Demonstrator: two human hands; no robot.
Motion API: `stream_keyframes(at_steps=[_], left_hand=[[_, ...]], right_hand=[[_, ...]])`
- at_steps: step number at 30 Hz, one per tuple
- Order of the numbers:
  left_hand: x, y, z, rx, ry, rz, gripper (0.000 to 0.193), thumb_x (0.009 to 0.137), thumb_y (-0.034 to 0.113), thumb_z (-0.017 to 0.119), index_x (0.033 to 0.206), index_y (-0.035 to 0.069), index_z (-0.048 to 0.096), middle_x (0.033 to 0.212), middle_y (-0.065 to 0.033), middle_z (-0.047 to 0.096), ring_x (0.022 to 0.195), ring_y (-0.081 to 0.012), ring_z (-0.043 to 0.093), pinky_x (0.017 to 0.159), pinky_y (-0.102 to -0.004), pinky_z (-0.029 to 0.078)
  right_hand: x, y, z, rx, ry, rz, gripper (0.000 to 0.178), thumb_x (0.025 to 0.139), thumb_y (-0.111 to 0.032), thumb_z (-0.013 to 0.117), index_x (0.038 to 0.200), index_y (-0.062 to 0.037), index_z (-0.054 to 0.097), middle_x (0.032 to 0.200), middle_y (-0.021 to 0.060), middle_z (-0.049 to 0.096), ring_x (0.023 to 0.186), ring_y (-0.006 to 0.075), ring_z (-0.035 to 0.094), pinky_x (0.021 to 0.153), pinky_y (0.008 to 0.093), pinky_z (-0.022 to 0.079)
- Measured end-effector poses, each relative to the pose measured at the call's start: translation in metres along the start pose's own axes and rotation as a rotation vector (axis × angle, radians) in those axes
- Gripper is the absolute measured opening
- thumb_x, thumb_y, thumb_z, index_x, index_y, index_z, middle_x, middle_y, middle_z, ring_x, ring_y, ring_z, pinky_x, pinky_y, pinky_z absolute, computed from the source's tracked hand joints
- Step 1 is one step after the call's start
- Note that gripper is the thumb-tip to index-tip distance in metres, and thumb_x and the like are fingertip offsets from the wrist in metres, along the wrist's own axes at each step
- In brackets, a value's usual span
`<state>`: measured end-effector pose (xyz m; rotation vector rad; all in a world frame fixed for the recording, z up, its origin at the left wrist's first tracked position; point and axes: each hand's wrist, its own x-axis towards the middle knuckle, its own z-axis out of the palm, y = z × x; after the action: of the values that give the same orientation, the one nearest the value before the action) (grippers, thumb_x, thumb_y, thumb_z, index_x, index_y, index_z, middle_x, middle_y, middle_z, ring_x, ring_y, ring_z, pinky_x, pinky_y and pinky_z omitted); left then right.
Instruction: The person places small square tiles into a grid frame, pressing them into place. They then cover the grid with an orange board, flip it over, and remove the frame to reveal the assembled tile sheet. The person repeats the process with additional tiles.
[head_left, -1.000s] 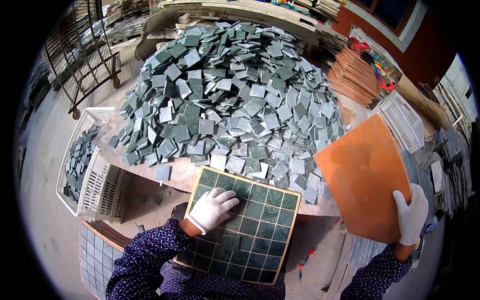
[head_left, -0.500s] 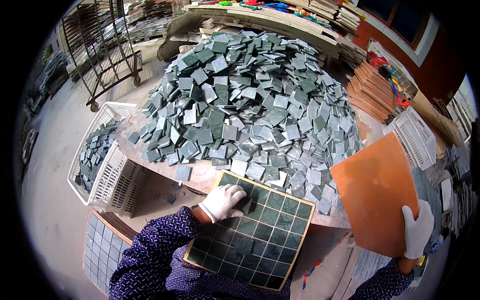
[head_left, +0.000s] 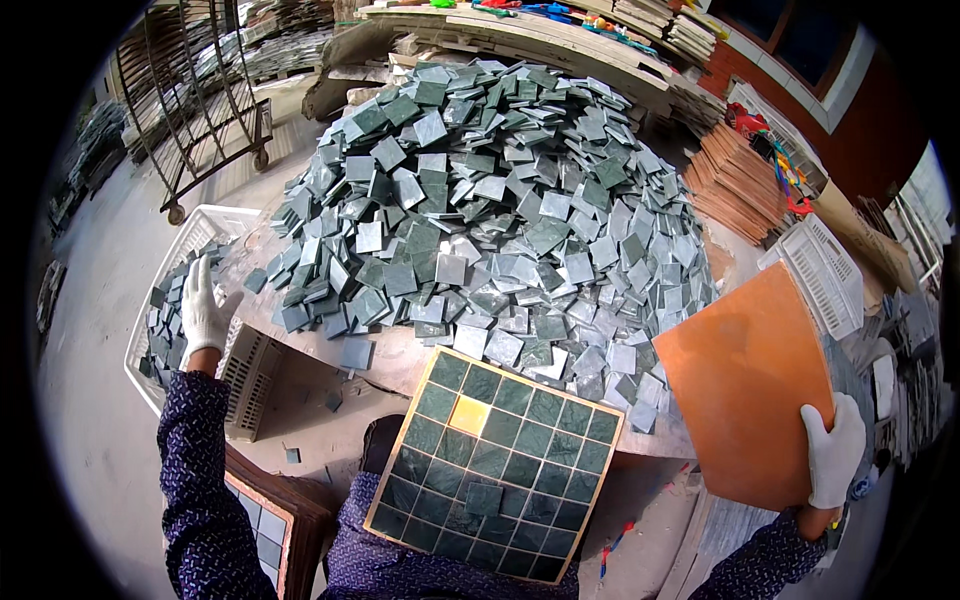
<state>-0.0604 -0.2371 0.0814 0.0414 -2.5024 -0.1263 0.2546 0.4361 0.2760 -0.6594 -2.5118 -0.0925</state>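
My left hand [head_left: 205, 312], in a white glove, is over the white plastic crate [head_left: 133, 350] of small green-grey stone tiles. Its fingers are stretched and the thumb stands apart; no tile shows in it. At the right my gloved right hand [head_left: 836, 452] grips the edge of a tilted orange-brown board [head_left: 745, 390]. A framed tray of square green tiles [head_left: 530, 432] rests over my lap, against the table's front. One square in its upper left is a bare yellow cell [head_left: 468, 414]. A loose tile [head_left: 484, 499] lies on top of the set tiles.
A large heap of loose tiles [head_left: 480, 210] covers the table [head_left: 395, 360]. Another tiled panel [head_left: 262, 535] is at lower left, beside my left arm. Stacked brown boards [head_left: 735, 185] and a white crate [head_left: 825, 275] stand right. A wheeled metal rack [head_left: 190, 110] is far left.
My left hand has left the tray and swung left to the crate. The cell where its fingers were now shows bare yellow. My right hand still holds the board.
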Motion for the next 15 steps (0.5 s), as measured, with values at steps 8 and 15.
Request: stream_keyframes(at_steps=[8,15], left_hand=[[-0.102,0.269,0.029,-0.585,-0.381,0.621,0.071,0.071,0.035,0.076,0.131,0.007,0.05,0.131,-0.0132,0.053,0.127,-0.0326,0.044,0.106,-0.0477,0.032],[-0.08,0.374,0.075,-0.461,-0.296,0.706,0.039,0.074,0.026,0.069,0.109,0.009,0.063,0.103,-0.0046,0.062,0.105,-0.0251,0.054,0.093,-0.0385,0.042]], right_hand=[[-0.001,0.01,-0.002,-0.05,-0.01,0.001,0.024,0.075,-0.015,0.071,0.088,0.0007,0.058,0.079,0.0197,0.056,0.072,0.0393,0.056,0.066,0.0416,0.045],[0.001,0.007,-0.004,-0.038,0.023,0.012,0.024,0.074,-0.017,0.072,0.085,0.0003,0.058,0.078,0.0185,0.056,0.071,0.0386,0.055,0.065,0.0414,0.044]])
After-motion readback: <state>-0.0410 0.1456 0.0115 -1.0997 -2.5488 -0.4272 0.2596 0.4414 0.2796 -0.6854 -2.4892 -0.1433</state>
